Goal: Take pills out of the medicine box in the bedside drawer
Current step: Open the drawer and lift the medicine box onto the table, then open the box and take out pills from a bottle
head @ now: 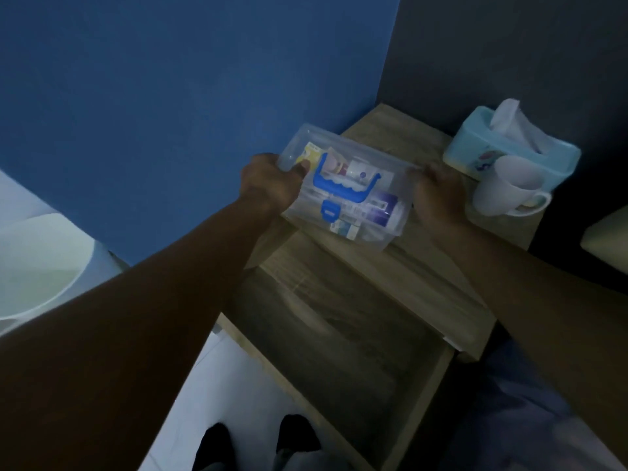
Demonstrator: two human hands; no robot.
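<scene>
Left grip (272,183) and right grip (438,195) clamp my box (346,188) ends above desk (390,263); mug (506,192) beside right grip, knock risk; latch (329,211) shut.

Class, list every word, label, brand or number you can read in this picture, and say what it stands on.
None can be read.
Medicine box: the packets inside carry print, too blurred to read.
Tissue box: a coloured design on its front, blurred; no words legible.
Mug: no text visible.
</scene>
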